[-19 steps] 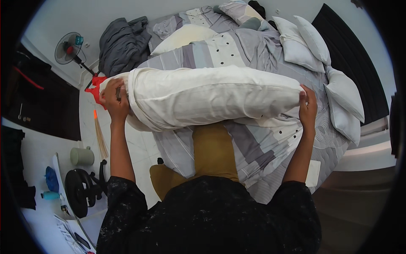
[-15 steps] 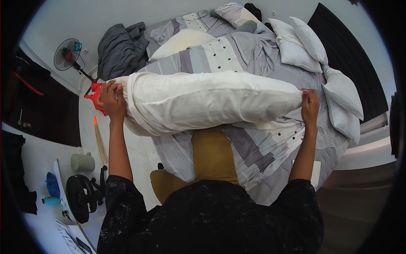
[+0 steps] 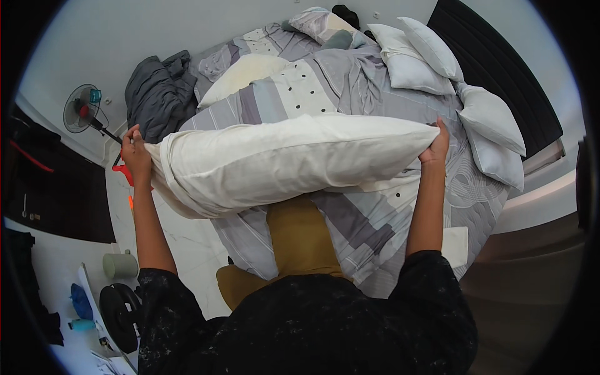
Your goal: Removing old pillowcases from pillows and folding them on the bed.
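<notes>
White pillow: right hand closed on pointed end; left hand at folded end, partly hidden, cannot tell if grip closed

A pale wall spans the top of the frame. The grey bed reaches from centre to right, its black headboard slanting across the upper right. Pale floor tiles separate it from a dark door at left.

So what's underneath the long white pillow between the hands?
Patterned bedding, a brown trouser leg and pale floor disappear beneath the near edge of the pillow. Whatever lies farther under is covered.
</notes>
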Available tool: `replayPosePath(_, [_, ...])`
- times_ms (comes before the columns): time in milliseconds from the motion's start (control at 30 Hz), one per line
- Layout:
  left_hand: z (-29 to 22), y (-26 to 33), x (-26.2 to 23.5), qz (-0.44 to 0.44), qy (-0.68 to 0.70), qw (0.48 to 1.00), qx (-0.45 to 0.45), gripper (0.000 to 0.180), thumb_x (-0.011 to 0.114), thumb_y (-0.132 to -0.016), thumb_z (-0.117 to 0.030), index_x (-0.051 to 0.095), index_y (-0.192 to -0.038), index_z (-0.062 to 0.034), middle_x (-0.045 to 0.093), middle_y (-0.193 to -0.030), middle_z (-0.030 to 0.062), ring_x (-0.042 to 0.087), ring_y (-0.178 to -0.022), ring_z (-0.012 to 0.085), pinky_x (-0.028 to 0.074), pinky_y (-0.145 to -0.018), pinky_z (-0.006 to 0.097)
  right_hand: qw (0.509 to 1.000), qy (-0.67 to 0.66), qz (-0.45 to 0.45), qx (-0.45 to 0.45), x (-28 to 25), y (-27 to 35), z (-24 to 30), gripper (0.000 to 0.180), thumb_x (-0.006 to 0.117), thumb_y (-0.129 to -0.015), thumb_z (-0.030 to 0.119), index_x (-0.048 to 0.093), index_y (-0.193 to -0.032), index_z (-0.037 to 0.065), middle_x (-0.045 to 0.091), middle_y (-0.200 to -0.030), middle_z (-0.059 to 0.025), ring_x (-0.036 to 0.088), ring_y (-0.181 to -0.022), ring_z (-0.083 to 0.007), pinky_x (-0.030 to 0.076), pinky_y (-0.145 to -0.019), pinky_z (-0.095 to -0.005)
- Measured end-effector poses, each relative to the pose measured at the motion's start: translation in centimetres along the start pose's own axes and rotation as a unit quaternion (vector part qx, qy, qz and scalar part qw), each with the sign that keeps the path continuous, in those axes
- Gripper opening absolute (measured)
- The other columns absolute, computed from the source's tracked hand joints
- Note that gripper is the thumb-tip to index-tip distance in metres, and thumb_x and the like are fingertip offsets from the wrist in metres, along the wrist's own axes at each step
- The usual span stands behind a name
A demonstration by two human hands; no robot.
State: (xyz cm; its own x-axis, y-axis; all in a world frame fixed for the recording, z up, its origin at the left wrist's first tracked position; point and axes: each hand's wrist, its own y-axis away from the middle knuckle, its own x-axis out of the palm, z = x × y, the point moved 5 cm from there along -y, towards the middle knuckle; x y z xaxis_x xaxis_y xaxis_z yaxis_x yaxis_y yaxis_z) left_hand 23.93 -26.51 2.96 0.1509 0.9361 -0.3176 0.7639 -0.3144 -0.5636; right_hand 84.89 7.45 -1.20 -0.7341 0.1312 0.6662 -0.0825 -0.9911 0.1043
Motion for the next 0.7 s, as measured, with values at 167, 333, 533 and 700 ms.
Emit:
replayPosePath(167, [-0.5, -0.1, -2.0, -0.072, 0.023, 0.997, 0.005, 0.024, 0.049, -0.092, -0.019, 0.057, -0.107, -0.0027, 0.062, -0.095, 0.0061, 0.055, -0.074, 0.0113, 0.043, -0.070, 0.026, 0.993, -0.006, 0.079, -0.082, 1.8, -2.3, 3.3, 0.032, 0.054, -0.089, 0.019, 0.036, -0.063, 0.016, 0.031, -0.049, 0.0028, 0.031, -0.045, -0.0096, 0.029, -0.045, -0.0260])
replayPosePath(333, [0.4, -1.8, -4.7, -0.129, -0.153, 0.980, 0.011, 0.023, 0.049, -0.090, -0.026, 0.057, -0.107, -0.0120, 0.064, -0.076, 0.0085, 0.060, -0.067, 0.0196, 0.045, -0.064, 0.033, 0.982, 0.063, 0.022, -0.175, -3.2, -7.7, 12.2, 0.011, 0.056, -0.088, 0.020, 0.054, -0.082, 0.010, 0.046, -0.060, 0.0009, 0.047, -0.053, -0.0117, 0.042, -0.050, -0.0279])
replayPosePath(533, [1.2, -4.2, -7.8, -0.145, -0.208, 0.967, 0.003, 0.021, 0.049, -0.088, -0.025, 0.060, -0.103, -0.0156, 0.063, -0.071, 0.0109, 0.061, -0.065, 0.0247, 0.045, -0.062, 0.038, 0.946, 0.103, -0.221, -0.212, -17.4, -12.6, 22.9, 0.037, 0.044, -0.086, 0.020, 0.052, -0.108, -0.009, 0.059, -0.105, -0.0187, 0.059, -0.094, -0.0327, 0.048, -0.086, -0.0463])
replayPosePath(700, [2.2, -7.6, -3.1, -0.073, -0.236, 0.969, 0.004, 0.025, 0.049, -0.087, -0.026, 0.058, -0.107, -0.0155, 0.066, -0.087, 0.0145, 0.062, -0.084, 0.0342, 0.046, -0.073, 0.041, 0.889, 0.271, -0.303, -0.210, -19.6, -17.3, 19.8, 0.043, 0.060, -0.082, 0.033, 0.058, -0.098, -0.007, 0.060, -0.098, -0.0156, 0.060, -0.084, -0.0278, 0.050, -0.074, -0.0455])
